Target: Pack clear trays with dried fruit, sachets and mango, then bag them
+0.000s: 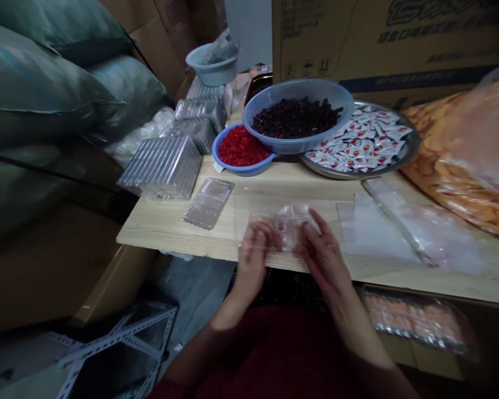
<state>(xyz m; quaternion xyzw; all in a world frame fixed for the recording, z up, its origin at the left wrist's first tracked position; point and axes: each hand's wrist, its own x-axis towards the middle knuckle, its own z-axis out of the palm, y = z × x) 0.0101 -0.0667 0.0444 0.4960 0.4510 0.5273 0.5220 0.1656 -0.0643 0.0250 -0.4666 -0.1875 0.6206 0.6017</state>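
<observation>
Over the front edge of the wooden table, my left hand and my right hand grip a clear plastic case from its two sides. Small whitish and red pieces show through the plastic between my fingers; motion blur hides what they are. The fingers of both hands curl around the case. To the left of my hands, a flat clear plastic tray lies on the wood. Straight ahead are a blue bowl of small red pieces and a larger blue basin of dark pieces.
Stacked clear trays line the table's left side. A round metal tray holds many small printed sachets, partly under the basin. White sheets and a plastic bag lie at right, beside a large orange bag. A big carton stands behind.
</observation>
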